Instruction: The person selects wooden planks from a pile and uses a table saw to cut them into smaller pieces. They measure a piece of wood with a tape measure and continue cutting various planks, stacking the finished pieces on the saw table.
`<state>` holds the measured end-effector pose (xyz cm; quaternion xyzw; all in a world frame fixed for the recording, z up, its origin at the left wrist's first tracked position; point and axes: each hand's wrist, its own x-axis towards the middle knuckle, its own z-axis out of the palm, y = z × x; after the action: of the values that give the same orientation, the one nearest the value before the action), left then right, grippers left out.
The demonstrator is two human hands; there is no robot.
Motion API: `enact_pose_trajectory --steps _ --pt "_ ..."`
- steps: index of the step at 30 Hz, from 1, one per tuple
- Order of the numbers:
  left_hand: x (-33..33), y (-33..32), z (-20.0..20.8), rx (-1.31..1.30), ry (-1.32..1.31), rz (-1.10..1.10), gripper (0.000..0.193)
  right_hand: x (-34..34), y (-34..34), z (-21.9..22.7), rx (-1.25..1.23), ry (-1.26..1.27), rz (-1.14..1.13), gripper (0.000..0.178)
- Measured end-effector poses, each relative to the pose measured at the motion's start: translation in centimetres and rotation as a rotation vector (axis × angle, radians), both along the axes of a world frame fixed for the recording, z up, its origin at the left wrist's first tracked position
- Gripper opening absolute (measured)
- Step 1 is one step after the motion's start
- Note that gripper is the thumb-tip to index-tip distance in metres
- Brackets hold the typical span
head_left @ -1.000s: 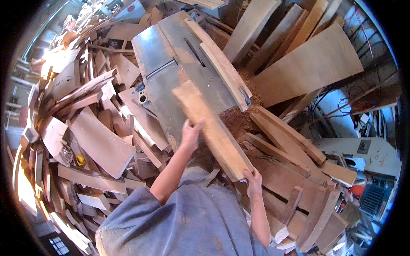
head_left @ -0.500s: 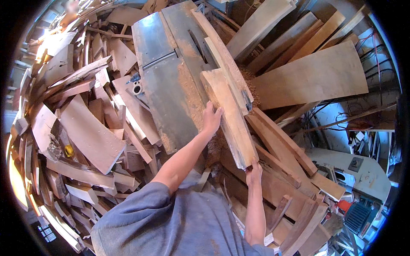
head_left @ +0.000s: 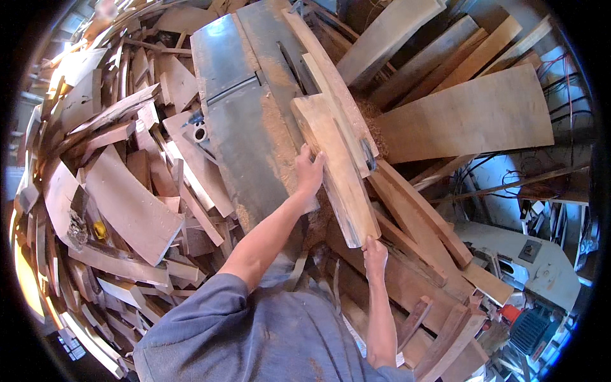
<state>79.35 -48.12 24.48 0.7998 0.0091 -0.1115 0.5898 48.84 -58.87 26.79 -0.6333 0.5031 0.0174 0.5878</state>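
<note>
A thick pale wooden board (head_left: pixel 337 172) lies lengthwise on a metal machine table (head_left: pixel 245 134), its near end jutting past the table's front edge. My left hand (head_left: pixel 310 169) grips the board's left side around mid-length, thumb over the top and fingers bent against the edge. At the near end, my right hand (head_left: pixel 374 251) is closed on the corner of the board; some of its fingers are hidden beneath. A wooden fence strip (head_left: pixel 337 95) runs along the board's right side. Beyond the board's far end, a narrow dark slot or blade (head_left: pixel 291 63) shows in the table.
Sawdust (head_left: pixel 277 127) coats part of the tabletop. Offcuts (head_left: pixel 130 197) are heaped along the left. Wide planks (head_left: pixel 471 121) lean at the right, near hanging wires (head_left: pixel 566 83). A grey machine (head_left: pixel 541 261) with a dark green motor (head_left: pixel 533 325) stands at the lower right.
The board and both hands sit slightly farther left and up in the picture. The whole view has also shifted a little left. Both hands keep their hold.
</note>
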Motion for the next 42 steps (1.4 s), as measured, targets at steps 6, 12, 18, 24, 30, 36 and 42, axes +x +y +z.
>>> enact_pose_trajectory --steps 6,12,18,24,30,36,42 --pt "4.6 -0.2 -2.1 -0.086 -0.126 0.053 0.037 5.1 0.4 -0.3 -0.062 -0.039 -0.02 0.046" --pt "8.1 0.1 -1.5 0.084 -0.077 0.005 0.04 8.1 0.3 -1.9 -0.11 -0.046 -0.017 0.046" --pt "9.3 0.4 -1.9 0.11 -0.11 0.051 0.041 9.7 0.1 -0.5 -0.052 0.034 0.006 0.051" --pt "10.8 0.7 -3.3 0.037 -0.11 0.038 0.045 10.7 0.3 -0.7 -0.094 -0.017 0.017 0.051" --pt "11.1 -0.1 -1.6 0.031 -0.103 0.046 0.046 11.6 0.3 -1.2 -0.124 -0.018 -0.002 0.049" --pt "12.5 0.4 -2.9 0.06 -0.093 0.074 0.05 13.2 0.6 -0.8 -0.089 -0.066 -0.029 0.047" --pt "13.6 0.4 -2.1 0.056 -0.15 0.038 0.041 14.1 0.3 -1.4 -0.071 -0.014 -0.022 0.048"
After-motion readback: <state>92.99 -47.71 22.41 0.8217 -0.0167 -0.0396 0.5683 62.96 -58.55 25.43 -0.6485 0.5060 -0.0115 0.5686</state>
